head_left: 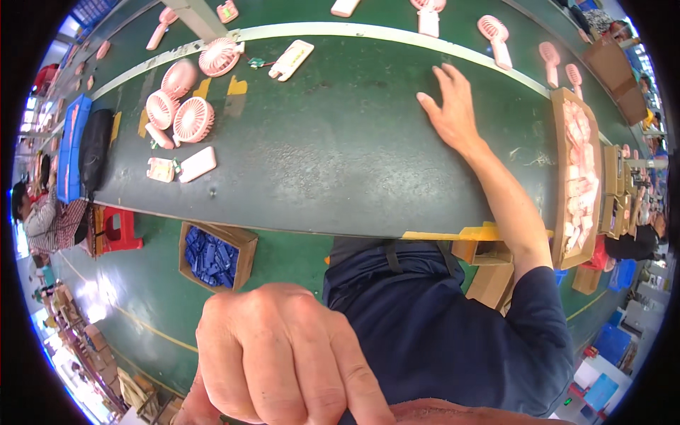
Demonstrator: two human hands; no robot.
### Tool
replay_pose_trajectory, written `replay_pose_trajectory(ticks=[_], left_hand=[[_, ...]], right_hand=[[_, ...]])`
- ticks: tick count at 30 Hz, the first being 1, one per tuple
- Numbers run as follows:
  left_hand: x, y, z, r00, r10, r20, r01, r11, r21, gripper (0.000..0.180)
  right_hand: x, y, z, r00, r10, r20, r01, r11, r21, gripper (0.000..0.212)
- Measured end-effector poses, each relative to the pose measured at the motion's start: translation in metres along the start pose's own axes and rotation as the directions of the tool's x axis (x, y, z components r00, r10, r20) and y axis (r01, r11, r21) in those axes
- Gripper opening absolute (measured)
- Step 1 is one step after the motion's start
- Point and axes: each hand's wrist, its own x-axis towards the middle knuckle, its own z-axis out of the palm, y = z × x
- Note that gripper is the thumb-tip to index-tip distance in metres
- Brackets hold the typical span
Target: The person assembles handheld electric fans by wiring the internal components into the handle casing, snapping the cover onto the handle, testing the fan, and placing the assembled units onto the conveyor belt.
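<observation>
My left hand (276, 354) is raised close in front of my body, knuckles up and fingers curled down; whatever they may hold is hidden. Over the green worktable (340, 149), my right hand (452, 110) reaches out with fingers apart and nothing in it. On the left part of the table lie several pink handheld fan heads, among them a round fan head (193, 119) and another at the back (219, 57). A pink handle half with a small circuit board (161, 168) lies beside a plain pink handle cover (197, 164). Another handle piece (291, 60) trails a wire.
Pink fans, one of them a small upright fan (494, 39), lie beyond the white rail (340, 30). A cardboard box of pink parts (559, 177) sits at the right end. Below the table edge stands a box of blue pieces (244, 255), near a red stool (127, 234).
</observation>
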Motion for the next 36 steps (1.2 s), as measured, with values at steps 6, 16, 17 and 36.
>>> replay_pose_trajectory(ticks=[6, 16, 17, 36], left_hand=[[0.014, -0.005, -0.008, 0.996, -0.052, 0.071, 0.058, 0.995, -0.076, 0.053], [0.019, 0.009, -0.074, 0.976, -0.067, -0.207, 0.117, 0.964, 0.239, 0.042], [0.018, 0.021, -0.111, 0.978, -0.075, -0.195, 0.152, 0.896, 0.418, 0.043], [0.053, 0.170, -0.491, 0.528, 0.575, -0.625, 0.705, -0.707, -0.056, 0.053]], right_hand=[[-0.008, -0.001, -0.008, 0.991, 0.132, 0.005, -0.132, 0.987, 0.092, 0.064], [0.001, -0.004, -0.009, 0.988, 0.154, -0.025, -0.144, 0.964, 0.225, 0.054], [0.000, -0.005, -0.011, 0.990, 0.143, -0.016, -0.136, 0.967, 0.216, 0.053], [0.006, -0.005, -0.014, 0.981, 0.184, 0.063, -0.193, 0.966, 0.174, 0.037]])
